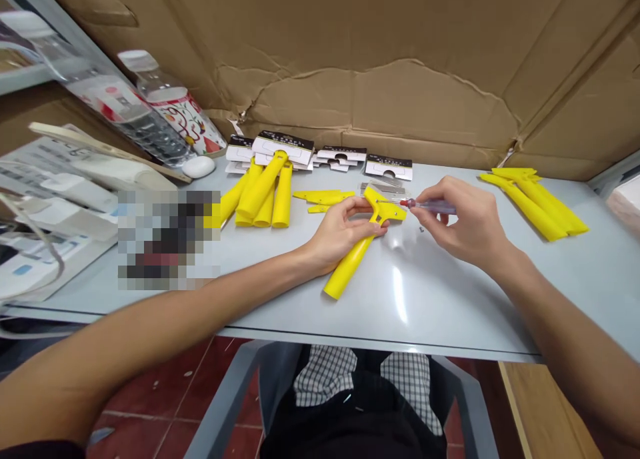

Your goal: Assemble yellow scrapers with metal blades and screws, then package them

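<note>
My left hand [345, 235] is closed around a yellow plastic tool [350, 265] with a tubular handle and a wider forked head, held tilted over the grey table. In my right hand [463, 222] is a screwdriver [443, 207] with a clear purplish handle and a red collar. Its thin shaft points left across the yellow head, where small screws show. Just below the screwdriver, tiny dark screws [421, 229] lie on the table beside a clear plastic piece [397, 240]. Flat yellow pieces [323, 197] rest behind my left hand.
Several yellow handles [260, 195] lie back left, others [540, 205] at right. Black-and-white cards [389, 167] line the cardboard wall [375, 99]. Bottles [183, 115], a white oval object [199, 167] and papers [75, 199] are on the left, near a pixelated area.
</note>
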Demonstrator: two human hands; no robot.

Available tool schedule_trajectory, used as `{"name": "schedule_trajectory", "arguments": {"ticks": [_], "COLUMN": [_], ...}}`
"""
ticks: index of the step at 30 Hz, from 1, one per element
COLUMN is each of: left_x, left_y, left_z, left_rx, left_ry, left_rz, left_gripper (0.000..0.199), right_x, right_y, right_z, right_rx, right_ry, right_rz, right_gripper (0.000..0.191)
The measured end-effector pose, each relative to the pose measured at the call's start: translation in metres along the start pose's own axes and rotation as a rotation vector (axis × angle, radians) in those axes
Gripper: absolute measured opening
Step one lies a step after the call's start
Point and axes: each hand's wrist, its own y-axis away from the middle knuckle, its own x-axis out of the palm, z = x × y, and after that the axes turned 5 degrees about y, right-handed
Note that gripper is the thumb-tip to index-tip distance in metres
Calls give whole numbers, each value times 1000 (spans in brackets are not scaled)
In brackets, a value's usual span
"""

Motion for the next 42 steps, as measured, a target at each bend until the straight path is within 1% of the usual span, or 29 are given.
{"name": "schedule_trajectory", "arguments": {"ticks": [4, 8, 12, 14, 16, 18, 19, 22, 24, 26, 29, 30, 34, 36, 39, 42], "left_x": [1, 1, 2, 3, 4, 4, 5, 5, 6, 7, 7, 6, 5, 5, 5, 5], "left_y": [2, 5, 7, 8, 9, 9, 10, 11, 12, 13, 14, 14, 15, 15, 14, 14], "left_z": [-3, -5, -5, -4, -3, -1, -1, 0, 0, 0, 1, 1, 3, 3, 2, 2], "left_rx": [-4, 8, 54, 80, 107, 133, 148, 184, 193, 196, 216, 223, 215, 210, 202, 194], "left_ry": [-42, -104, -124, -142, -170, -195, -203, -219, -232, -248, -270, -275, -278, -275, -260, -240], "left_rz": [5, -7, -14, -24, -33, -40, -44, -58, -67, -73, -71, -69, -66, -70, -83, -87], "left_gripper": [42, 39, 35, 32, 30, 30, 30, 31, 31, 31, 32, 32, 32, 31, 31, 31], "right_x": [1, -2, -5, -6, -6, -6, -6, -7, -8, -7, -7, -7, -8, -9, -10, -9], "right_y": [1, 0, -4, -5, -6, -6, -6, -5, -5, -6, -7, -8, -8, -7, -7, -7], "right_z": [-1, 3, 7, 7, 6, 6, 6, 7, 8, 7, 4, 4, 3, 3, 2, -2], "right_rx": [55, 56, 42, 33, 33, 45, 55, 54, 32, 6, -26, -23, 13, 5, -8, 16], "right_ry": [45, 40, 38, 80, 122, 154, 159, 117, 94, 136, 233, 250, 200, 189, 259, 314], "right_rz": [-52, -45, 2, -11, -41, -41, -23, 48, 55, 18, -65, -70, -17, -20, -46, -41], "right_gripper": [10, 8, 13, 14, 18, 22, 20, 5, 9, 8, 23, 25, 12, 15, 17, 30]}}
